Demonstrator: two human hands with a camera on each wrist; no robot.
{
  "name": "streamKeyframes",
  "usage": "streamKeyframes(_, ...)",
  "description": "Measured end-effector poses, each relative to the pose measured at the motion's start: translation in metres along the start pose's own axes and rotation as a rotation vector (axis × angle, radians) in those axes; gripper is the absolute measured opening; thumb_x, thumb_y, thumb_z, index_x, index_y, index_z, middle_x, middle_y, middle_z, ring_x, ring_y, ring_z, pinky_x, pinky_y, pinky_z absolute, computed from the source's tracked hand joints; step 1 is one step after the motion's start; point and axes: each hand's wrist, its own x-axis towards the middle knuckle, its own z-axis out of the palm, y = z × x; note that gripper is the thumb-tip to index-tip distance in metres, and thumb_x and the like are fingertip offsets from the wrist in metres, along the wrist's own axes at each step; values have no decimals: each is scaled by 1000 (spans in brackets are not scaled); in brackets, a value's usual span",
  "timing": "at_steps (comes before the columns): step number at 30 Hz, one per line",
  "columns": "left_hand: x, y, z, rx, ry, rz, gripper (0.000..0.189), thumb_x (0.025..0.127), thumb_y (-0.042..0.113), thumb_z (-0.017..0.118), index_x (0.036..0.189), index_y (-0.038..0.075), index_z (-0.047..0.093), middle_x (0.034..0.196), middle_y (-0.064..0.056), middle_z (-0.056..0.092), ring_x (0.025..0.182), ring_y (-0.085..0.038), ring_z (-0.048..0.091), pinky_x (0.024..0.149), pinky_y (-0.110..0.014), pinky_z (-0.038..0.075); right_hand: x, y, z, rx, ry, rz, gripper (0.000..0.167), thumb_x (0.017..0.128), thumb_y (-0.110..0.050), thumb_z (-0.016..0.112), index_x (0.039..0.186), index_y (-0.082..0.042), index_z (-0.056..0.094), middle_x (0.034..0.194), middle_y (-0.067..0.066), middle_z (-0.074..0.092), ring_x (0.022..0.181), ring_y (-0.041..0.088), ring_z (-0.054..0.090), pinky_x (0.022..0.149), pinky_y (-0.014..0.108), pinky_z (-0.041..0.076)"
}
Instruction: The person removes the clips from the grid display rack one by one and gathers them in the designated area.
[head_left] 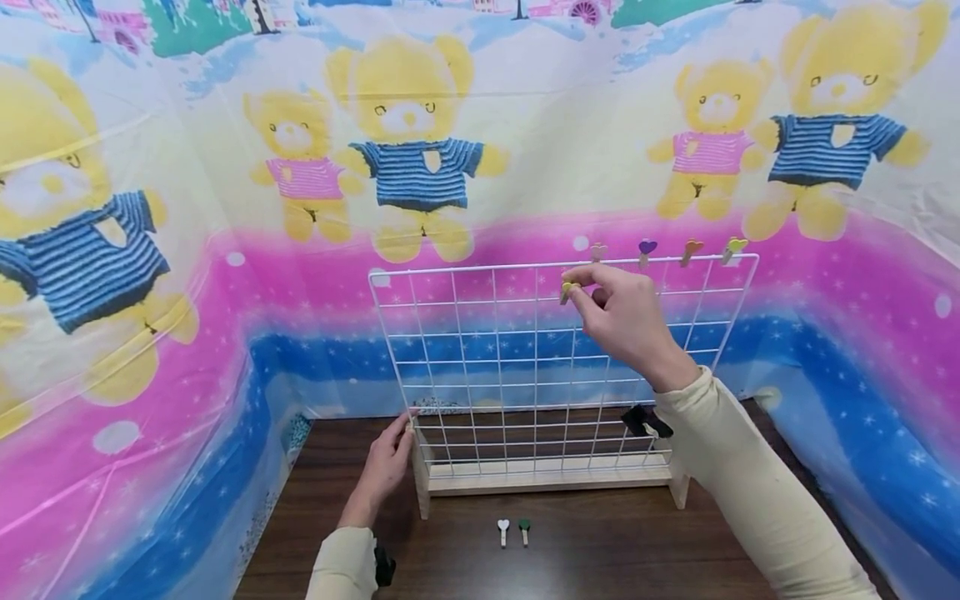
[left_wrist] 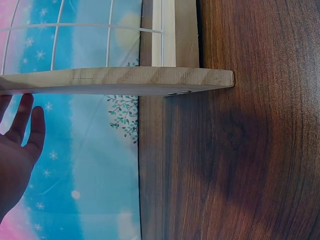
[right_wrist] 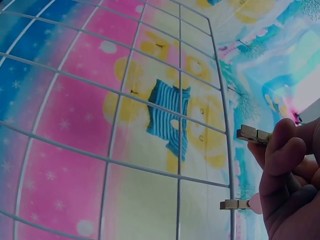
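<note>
1. The right hand (head_left: pixel 626 321) is raised near the top edge of a white wire grid (head_left: pixel 480 367), its thumb and fingers pinching a small yellow heart clip (head_left: pixel 567 289) just below the top wire.
2. In the right wrist view the same clip (right_wrist: pixel 254 134) shows as a small wooden peg held between the fingertips (right_wrist: pixel 280 145), close to the grid's top wire (right_wrist: pixel 222 125) but apart from it — whether its jaws are spread cannot be told.
3. The left hand (head_left: pixel 386 467) rests at the grid's lower left corner, fingers straight and relaxed against the left upright of the wooden base (head_left: pixel 547 479); in the left wrist view the fingers (left_wrist: pixel 22 130) lie spread just beside the base's wooden foot (left_wrist: pixel 150 80).
4. Four more heart clips sit along the top wire to the right of the raised hand — a pale pink one (head_left: pixel 597 250), a purple one (head_left: pixel 647 247), an orange one (head_left: pixel 691 248) and a yellow-green one (head_left: pixel 734 247).
5. On the dark wooden table (head_left: pixel 600 550), near the person and in front of the base, lie a white heart clip (head_left: pixel 503 528) and a green heart clip (head_left: pixel 524 527), side by side and just apart.
6. A bright plastic sheet printed with yellow bears (head_left: pixel 412 142) hangs behind and to both sides of the table.
</note>
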Motion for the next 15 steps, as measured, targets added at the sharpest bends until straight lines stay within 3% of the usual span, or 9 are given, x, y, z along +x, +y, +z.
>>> streamKeyframes(7,0,1,0,6,-8,-5,38,102,17,44,140,13,47,140,-17,45,119,-34,49,89,-53,42,-25,7,8,42,-32,41,13,92,-12,62,101,-7,68,58,-4,56,37,11,39,35,27,30)
streamKeyframes(15,-1,2,-1,3,-3,-5,38,102,16,45,139,11,48,138,-18,48,115,-35,52,88,-53,43,-57,25,26,54,-138,174,16,90,-11,65,105,-8,66,60,-5,58,43,11,48,36,28,33)
